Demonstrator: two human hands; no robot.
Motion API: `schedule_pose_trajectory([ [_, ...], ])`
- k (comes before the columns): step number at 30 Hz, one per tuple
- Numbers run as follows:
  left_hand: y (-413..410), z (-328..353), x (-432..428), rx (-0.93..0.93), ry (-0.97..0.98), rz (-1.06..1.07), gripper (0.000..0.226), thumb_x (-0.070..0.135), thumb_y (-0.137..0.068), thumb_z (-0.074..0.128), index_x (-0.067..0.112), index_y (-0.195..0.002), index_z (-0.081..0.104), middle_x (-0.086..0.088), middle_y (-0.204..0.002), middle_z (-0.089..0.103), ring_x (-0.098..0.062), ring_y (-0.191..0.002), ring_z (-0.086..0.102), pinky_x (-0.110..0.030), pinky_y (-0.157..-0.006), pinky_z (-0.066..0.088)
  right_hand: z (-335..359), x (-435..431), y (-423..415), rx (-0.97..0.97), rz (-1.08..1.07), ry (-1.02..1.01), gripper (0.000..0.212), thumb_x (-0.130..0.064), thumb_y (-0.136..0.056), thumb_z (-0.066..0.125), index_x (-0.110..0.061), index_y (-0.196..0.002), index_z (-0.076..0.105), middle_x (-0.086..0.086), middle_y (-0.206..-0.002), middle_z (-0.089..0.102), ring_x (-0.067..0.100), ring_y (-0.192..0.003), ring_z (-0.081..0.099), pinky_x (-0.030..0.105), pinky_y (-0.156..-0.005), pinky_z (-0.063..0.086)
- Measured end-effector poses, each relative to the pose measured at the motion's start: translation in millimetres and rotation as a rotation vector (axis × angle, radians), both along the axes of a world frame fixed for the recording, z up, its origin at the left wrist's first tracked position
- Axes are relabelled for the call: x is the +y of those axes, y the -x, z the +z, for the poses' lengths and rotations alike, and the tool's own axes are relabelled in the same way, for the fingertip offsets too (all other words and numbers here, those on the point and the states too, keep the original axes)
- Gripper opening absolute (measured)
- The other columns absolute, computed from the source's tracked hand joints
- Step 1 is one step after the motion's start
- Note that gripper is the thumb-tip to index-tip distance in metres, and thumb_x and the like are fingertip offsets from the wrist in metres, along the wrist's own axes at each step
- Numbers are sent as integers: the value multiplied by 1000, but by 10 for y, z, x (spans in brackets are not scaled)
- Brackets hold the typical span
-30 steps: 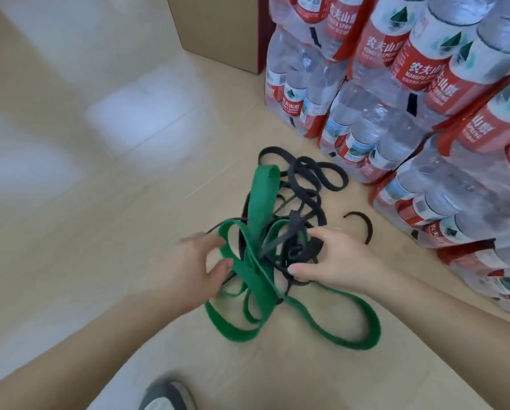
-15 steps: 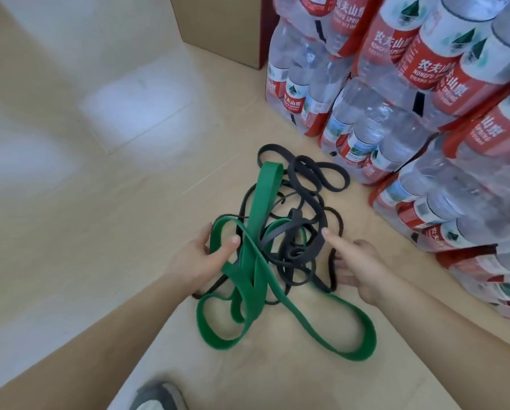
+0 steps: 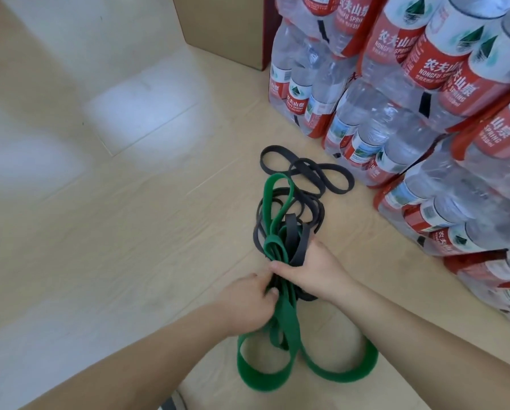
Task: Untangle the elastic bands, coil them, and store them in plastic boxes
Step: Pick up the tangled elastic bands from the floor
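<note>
On the pale wood-grain floor (image 3: 129,232) before me lies a tangle of flat elastic loops: a wide green band (image 3: 259,377) with a matte, slightly fuzzy face, and several narrower black bands (image 3: 307,179), smooth and rubbery. I have the tangle gathered at its middle. My right hand (image 3: 315,270) is curled round the bunched black and green strands, and my left hand (image 3: 247,303), just beside it, pinches the green one. Two broad green loops sag towards me below my hands; the black loops spill away beyond them. Shrink-wrapped packs of red-labelled water bottles (image 3: 425,128) are stacked to the right, a cardboard box (image 3: 227,28) stands behind, and a shoe tip (image 3: 173,402) shows at the bottom edge.
</note>
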State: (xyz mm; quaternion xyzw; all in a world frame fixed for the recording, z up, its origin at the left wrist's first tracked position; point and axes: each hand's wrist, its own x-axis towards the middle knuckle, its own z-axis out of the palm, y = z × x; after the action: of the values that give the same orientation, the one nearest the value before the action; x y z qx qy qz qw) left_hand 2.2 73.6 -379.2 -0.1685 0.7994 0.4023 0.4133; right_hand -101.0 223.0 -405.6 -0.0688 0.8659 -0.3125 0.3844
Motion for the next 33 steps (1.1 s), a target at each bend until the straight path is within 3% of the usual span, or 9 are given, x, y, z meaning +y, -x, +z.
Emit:
schedule_pose_trajectory([
  [4,159,67,-398,37,-11,358,33,15,-97,49,23,-114,76,1,-108,75,-21,-102,68,-30,-90,56,12,52,-15,63,-9,-62,80,-58,-71,74,-28,-139,45,-3,-120,67,19,-110,67,43,-94,60],
  [7,202,9,-417,252,252,365,30,22,-104,50,20,-122,73,-5,-122,70,-25,-110,65,-30,-93,49,-10,38,-4,60,-23,-64,74,-50,-75,79,-28,-137,46,-4,-117,68,20,-107,68,42,-93,60],
  [13,171,-207,-15,322,80,219,34,22,-106,43,24,-129,67,7,-128,62,-16,-118,60,-14,-93,41,-15,61,-85,53,54,59,47,-42,-77,74,-34,-121,58,-10,-108,73,14,-104,70,42,-92,60],
  [16,236,-118,-37,126,-248,473,35,18,-105,42,25,-122,72,3,-120,71,-15,-108,68,-20,-90,53,-42,118,-113,-156,-45,248,48,-33,-81,66,-44,-128,60,-12,-118,75,10,-114,69,44,-104,56],
  [19,209,-59,-56,49,-400,632,39,34,-104,39,21,-116,74,-1,-117,75,-21,-112,69,-44,-105,52,-26,150,-95,-425,-287,355,66,-51,-82,61,-46,-147,50,-11,-146,62,12,-133,57,46,-119,42],
  [21,173,-77,16,93,-263,565,52,53,-105,31,24,-126,69,1,-127,71,-20,-121,64,-43,-111,46,15,151,-80,-488,-300,346,81,-83,-80,58,-42,-150,51,-13,-150,57,10,-137,53,44,-121,39],
  [24,152,-154,108,214,-9,253,51,47,-108,28,23,-148,49,-1,-149,56,-20,-135,53,-38,-114,41,67,127,-102,-356,-157,328,59,-72,-88,64,-39,-137,61,-14,-130,71,4,-124,65,38,-111,50],
  [27,138,-183,80,229,-66,362,51,38,-100,50,31,-150,45,5,-142,60,-14,-129,58,-34,-109,48,-4,94,-116,-154,-182,227,51,-44,-94,71,-36,-141,51,-16,-122,72,5,-116,68,36,-104,55],
  [33,152,-167,5,227,-19,325,57,50,-82,65,39,-135,47,16,-129,63,-13,-124,61,-43,-109,49,-17,60,-117,-101,-90,123,48,-33,-100,62,-27,-144,44,-10,-125,67,15,-121,64,42,-107,53],
])
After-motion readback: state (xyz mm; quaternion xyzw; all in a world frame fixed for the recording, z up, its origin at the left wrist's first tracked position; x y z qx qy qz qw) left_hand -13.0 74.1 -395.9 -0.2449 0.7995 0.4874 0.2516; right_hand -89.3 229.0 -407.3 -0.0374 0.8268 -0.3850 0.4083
